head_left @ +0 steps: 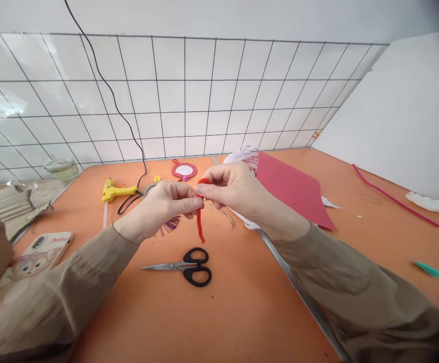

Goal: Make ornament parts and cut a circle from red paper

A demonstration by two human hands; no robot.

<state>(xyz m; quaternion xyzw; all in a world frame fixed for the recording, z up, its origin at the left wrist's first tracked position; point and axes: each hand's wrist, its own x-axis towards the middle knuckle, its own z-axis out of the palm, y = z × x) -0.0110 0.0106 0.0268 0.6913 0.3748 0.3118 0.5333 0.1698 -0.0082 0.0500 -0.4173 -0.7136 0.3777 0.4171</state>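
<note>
Between both hands is a short red pipe cleaner (200,227), bent at its top, with one end hanging down. My left hand (168,204) pinches it from the left, fingertips closed. From the right, my right hand (229,186) pinches the upper, curled part between thumb and fingers. The two sets of fingertips touch or nearly touch, which hides the middle of the pipe cleaner. Below them on the orange table lie scissors (183,267) with black handles, blades pointing left. Purple thread fringe (170,226) shows partly behind my left hand.
A yellow glue gun (119,190) with a black cord lies left of my hands. A red-rimmed round piece (184,170) sits behind them. On the right are red sheet (293,189), a long dark-pink pipe cleaner (396,196) and a green bit (427,268). A phone (40,254) lies left.
</note>
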